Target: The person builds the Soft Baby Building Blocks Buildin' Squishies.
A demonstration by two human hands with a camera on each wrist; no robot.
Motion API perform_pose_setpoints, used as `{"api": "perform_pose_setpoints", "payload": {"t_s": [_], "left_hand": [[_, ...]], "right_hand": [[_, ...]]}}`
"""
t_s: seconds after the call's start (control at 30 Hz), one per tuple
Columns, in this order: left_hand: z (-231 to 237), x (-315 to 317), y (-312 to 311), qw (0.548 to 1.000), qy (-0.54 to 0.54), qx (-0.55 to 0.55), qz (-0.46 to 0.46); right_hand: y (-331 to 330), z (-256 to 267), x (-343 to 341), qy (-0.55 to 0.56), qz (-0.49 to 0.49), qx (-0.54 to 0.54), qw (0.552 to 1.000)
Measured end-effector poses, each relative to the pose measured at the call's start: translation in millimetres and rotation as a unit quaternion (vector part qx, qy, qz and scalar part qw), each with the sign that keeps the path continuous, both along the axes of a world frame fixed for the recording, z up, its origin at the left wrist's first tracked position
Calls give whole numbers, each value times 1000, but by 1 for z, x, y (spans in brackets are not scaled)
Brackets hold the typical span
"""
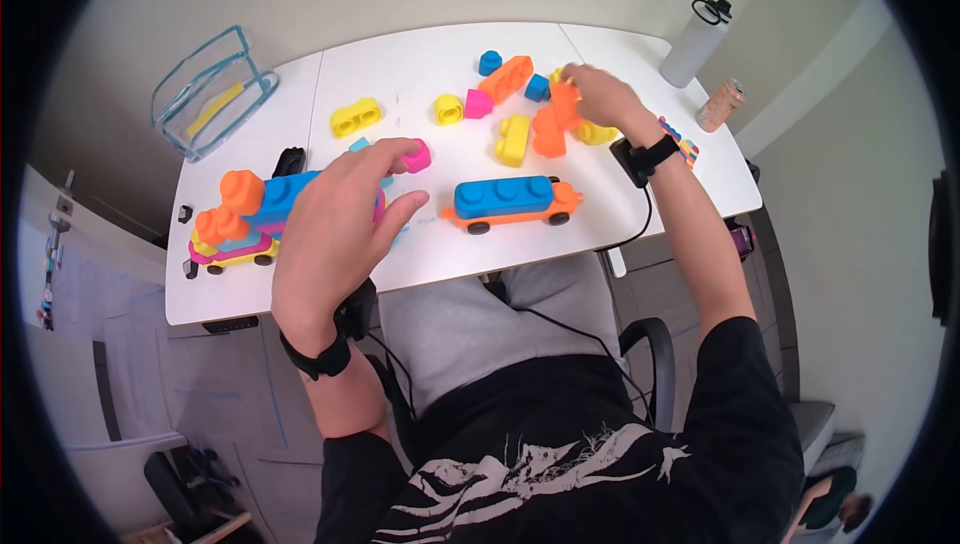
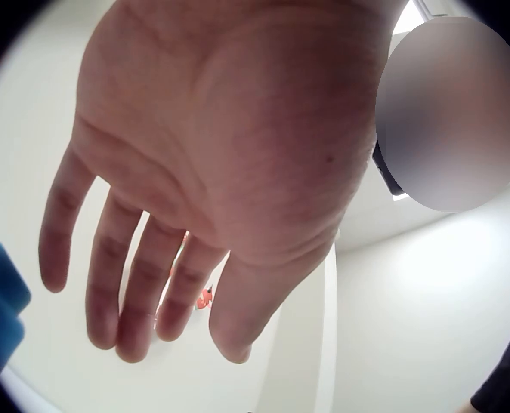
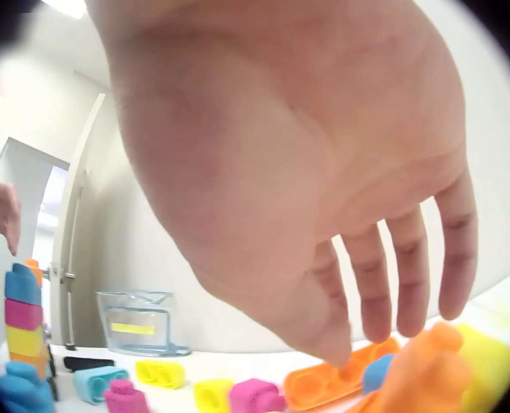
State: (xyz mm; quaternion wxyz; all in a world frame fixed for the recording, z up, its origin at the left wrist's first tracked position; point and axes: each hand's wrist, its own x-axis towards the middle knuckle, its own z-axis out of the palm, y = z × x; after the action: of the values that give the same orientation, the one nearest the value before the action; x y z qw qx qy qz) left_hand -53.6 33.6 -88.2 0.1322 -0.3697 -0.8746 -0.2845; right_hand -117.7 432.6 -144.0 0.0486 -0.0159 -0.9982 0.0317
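Observation:
My left hand (image 1: 340,209) hovers over the left of the table, palm down with fingers spread, and holds nothing. Partly hidden beneath it is a toy train of stacked blocks, with a blue block (image 1: 281,200) and an orange block (image 1: 242,191) showing. My right hand (image 1: 603,99) is at the back right, over a cluster of blocks. Its fingers point down, straight and loose, just behind an orange block (image 3: 431,374) with nothing gripped. Yellow blocks (image 1: 597,134) lie by that cluster. Front centre stands an orange wheeled base (image 1: 510,216) carrying a long blue block (image 1: 503,198).
Loose blocks are scattered along the back, including a yellow block (image 1: 356,118), a pink block (image 1: 479,104) and a long orange block (image 1: 507,79). A clear case (image 1: 215,104) stands back left. At the right edge are a grey bottle (image 1: 693,49) and a can (image 1: 720,106).

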Motion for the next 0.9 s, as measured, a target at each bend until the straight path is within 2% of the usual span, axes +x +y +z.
{"api": "perform_pose_setpoints", "payload": {"t_s": [0.03,0.07,0.13,0.17,0.23,0.3,0.37,0.5,0.57,0.7,0.77,0.8,0.87,0.9], "left_hand": [[-1,1,0,1000,-1,2,2],[-1,2,0,1000,0,17,-6],[2,4,0,999,1,32,-9],[6,7,-1,1000,-10,3,9],[7,9,-2,999,-23,-26,25],[7,10,-2,998,1,-22,60],[6,11,-1,998,1,-22,57],[-3,9,9,998,33,-28,52],[-2,12,14,997,31,-45,54],[-4,12,23,998,30,-60,19],[-9,11,27,998,38,-56,13],[-9,12,29,998,19,-64,14],[-11,12,33,997,-1,-79,13],[-12,12,36,996,-12,-87,2]], "right_hand": [[12,-6,2,78,-42,54,995],[22,-15,2,78,-38,57,995],[47,-45,2,55,-145,65,986],[68,-63,-1,54,-142,66,986],[97,-81,-2,-57,-87,30,994],[104,-88,11,-35,-66,21,997],[105,-89,17,30,-22,3,999],[90,-79,22,50,-71,56,995],[89,-73,23,31,-83,19,996],[76,-42,44,76,-128,10,989],[51,-32,61,214,-100,61,970],[35,-29,71,215,-102,59,969],[4,-21,92,245,39,-15,969],[-11,-15,104,244,36,-20,969]]}}
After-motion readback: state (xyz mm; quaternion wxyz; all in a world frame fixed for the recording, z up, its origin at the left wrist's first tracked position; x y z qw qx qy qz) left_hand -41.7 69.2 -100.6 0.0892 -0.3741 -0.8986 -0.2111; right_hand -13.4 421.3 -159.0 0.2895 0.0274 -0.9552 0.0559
